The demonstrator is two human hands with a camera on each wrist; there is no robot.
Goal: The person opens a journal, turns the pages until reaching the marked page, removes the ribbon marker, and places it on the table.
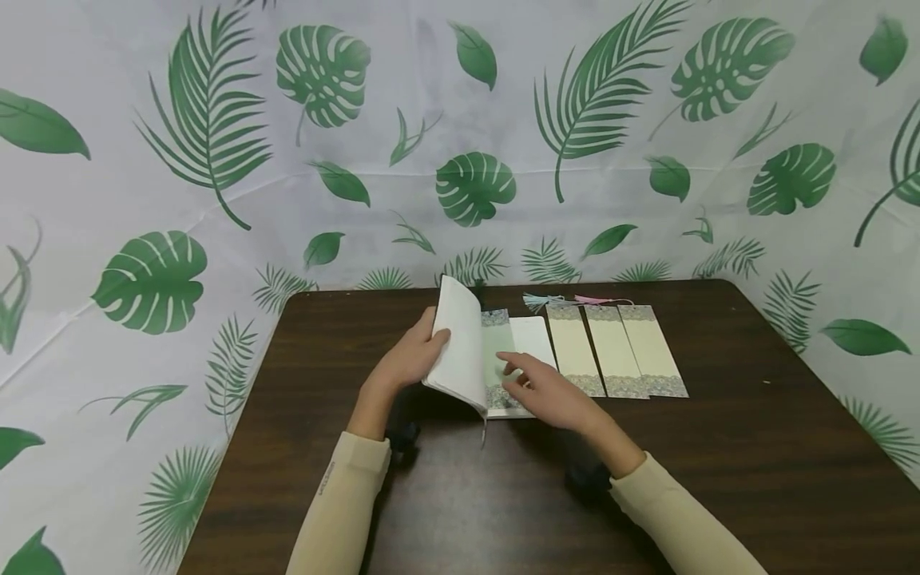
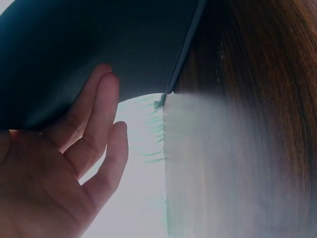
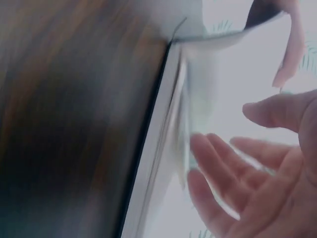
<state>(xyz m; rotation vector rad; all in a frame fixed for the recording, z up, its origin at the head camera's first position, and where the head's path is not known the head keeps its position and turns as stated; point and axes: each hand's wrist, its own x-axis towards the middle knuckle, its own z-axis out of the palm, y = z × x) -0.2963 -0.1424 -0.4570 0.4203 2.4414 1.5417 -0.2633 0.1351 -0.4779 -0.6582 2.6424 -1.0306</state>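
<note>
An open notebook [image 1: 460, 343] with white pages lies near the table's far side, its left part lifted and curving upward. My left hand [image 1: 406, 355] pinches that raised part, thumb on the white page. In the left wrist view its fingers lie against the dark cover [image 2: 138, 44]. A pale green bookmark [image 1: 493, 343] with patterned ends rests on the right page by the fold. Over this bookmark's right edge hovers my right hand [image 1: 542, 391], fingers loosely bent and holding nothing. In the right wrist view the right hand's fingers [image 3: 215, 158] spread beside the page edges.
Three cream bookmarks [image 1: 573, 339] lie side by side right of the notebook. Light blue tassels [image 1: 542, 302] and a pink tassel [image 1: 592, 301] lie at their tops. A thin ribbon [image 1: 484, 431] hangs from the notebook's near edge. Behind the dark table [image 1: 719, 471] hangs a leaf-print cloth [image 1: 402, 255].
</note>
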